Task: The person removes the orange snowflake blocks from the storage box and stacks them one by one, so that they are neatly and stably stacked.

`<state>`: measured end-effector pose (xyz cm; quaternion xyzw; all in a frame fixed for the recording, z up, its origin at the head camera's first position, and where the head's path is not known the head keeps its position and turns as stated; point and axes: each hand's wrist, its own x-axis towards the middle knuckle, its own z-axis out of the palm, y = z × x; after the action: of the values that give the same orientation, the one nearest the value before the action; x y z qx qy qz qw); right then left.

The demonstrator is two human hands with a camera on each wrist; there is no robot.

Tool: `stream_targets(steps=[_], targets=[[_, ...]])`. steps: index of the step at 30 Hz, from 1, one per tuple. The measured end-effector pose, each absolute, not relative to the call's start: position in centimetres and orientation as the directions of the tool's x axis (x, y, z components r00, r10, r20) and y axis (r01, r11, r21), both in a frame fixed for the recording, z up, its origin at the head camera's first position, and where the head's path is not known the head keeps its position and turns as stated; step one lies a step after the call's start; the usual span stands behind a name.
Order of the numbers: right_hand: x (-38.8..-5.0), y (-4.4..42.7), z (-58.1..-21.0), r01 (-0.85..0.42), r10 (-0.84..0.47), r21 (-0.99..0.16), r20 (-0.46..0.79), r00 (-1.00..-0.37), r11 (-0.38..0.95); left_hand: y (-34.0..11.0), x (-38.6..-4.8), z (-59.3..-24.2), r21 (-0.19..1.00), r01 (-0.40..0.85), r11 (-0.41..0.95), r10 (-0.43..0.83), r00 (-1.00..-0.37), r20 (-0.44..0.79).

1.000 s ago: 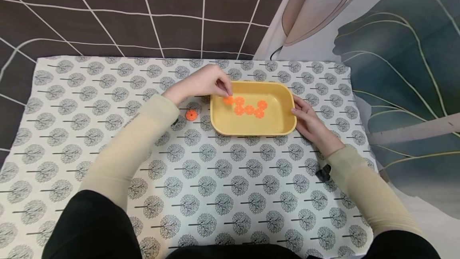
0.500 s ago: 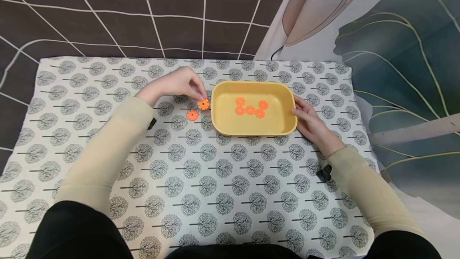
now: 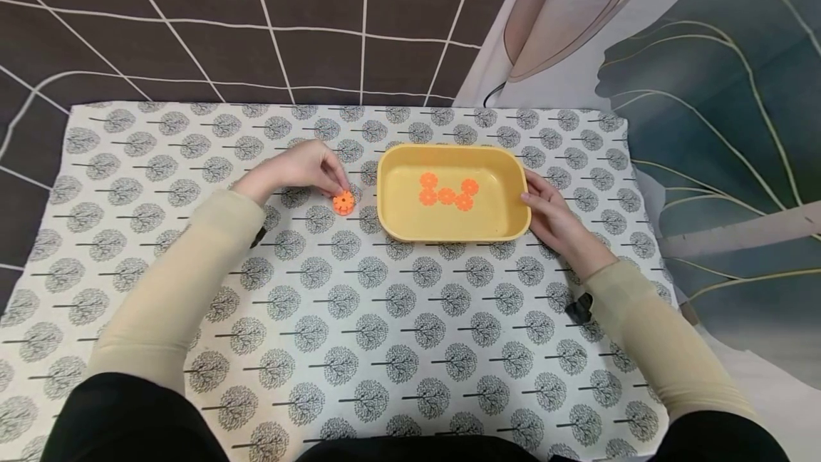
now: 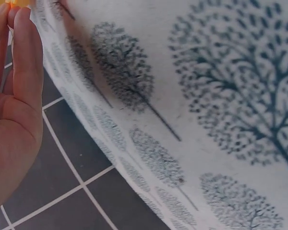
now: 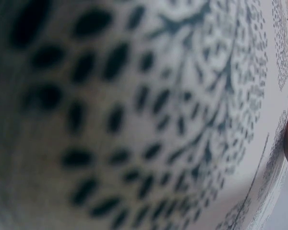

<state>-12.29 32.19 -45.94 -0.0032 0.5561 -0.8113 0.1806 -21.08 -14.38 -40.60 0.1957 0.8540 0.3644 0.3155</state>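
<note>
In the head view my left hand (image 3: 306, 167) pinches an orange flower-shaped disc (image 3: 343, 202) between thumb and fingertips, low over the cloth left of the yellow tray (image 3: 452, 234). The second disc that lay at this spot is largely covered by it; whether the two touch, I cannot tell. The left wrist view has the left hand (image 4: 17, 103) at its left edge, fingertips together by a bit of orange. My right hand (image 3: 559, 225) holds the tray's right end, thumb at the rim. Several orange flower-shaped discs (image 3: 445, 196) lie inside the tray.
A white cloth with a tree print (image 3: 398, 348) covers the table. Behind its far edge hangs a dark cloth with white grid lines (image 3: 308, 13). A leaf-patterned curtain (image 3: 725, 127) stands at the right. Black clips sit by both wrists.
My left hand has moved left and down, out of the tray, carrying an orange disc to the one lying on the cloth. The right hand and the tray stay put.
</note>
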Motion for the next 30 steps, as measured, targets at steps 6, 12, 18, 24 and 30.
stream_targets(steps=[6,12,18,24,30], targets=[[-12.3,32.2,-46.1,0.283,-0.298,-0.907,-0.19,-0.936,-0.312,-14.4,-20.8,-41.4,0.748,0.096,0.657,0.559,-0.728,-0.397],[-12.4,32.2,-46.2,0.278,-0.297,-0.912,-0.188,-0.936,-0.3,-14.4,-20.5,-41.7,0.745,0.082,0.662,0.549,-0.729,-0.408],[-12.4,32.2,-46.1,0.283,-0.306,-0.906,-0.185,-0.934,-0.316,-14.6,-20.6,-41.9,0.74,0.072,0.668,0.541,-0.73,-0.418],[-12.4,32.2,-46.1,0.281,-0.303,-0.913,-0.189,-0.934,-0.297,-14.6,-20.6,-42.0,0.738,0.068,0.671,0.539,-0.729,-0.422],[-12.4,32.2,-46.0,0.289,-0.299,-0.917,-0.204,-0.932,-0.276,-14.6,-20.6,-42.2,0.736,0.075,0.673,0.537,-0.733,-0.416]])
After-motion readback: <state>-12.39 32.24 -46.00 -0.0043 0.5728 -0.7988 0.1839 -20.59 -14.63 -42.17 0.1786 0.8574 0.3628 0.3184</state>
